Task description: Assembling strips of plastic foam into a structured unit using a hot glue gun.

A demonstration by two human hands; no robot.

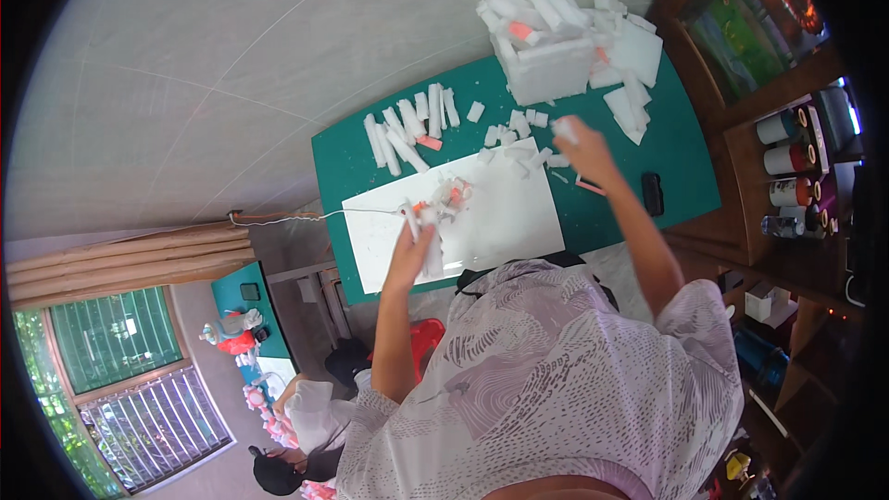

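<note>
My left hand (pixel 406 259) is closed round a white corded tool (pixel 408 214) over the left part of a white board (pixel 509 213). Its exact kind is hard to make out. A white foam strip (pixel 432 261) shows beside those fingers; whether they grip it too is unclear. A clump of orange and white bits (pixel 454 193) lies just beyond on the board. My right hand (pixel 585 157) is closed on a small white foam piece (pixel 565 131), past the board's far right corner. Several cut foam chunks (pixel 507 134) lie to its left.
White foam strips (pixel 400 137) lie on the green table (pixel 667 120) at far left. A foam box (pixel 546 74) heaped with scraps stands at the back. A dark case (pixel 653 194) rests at right, near shelves (pixel 741 185). A white cord (pixel 306 218) runs left. Another person (pixel 310 417) is lower left.
</note>
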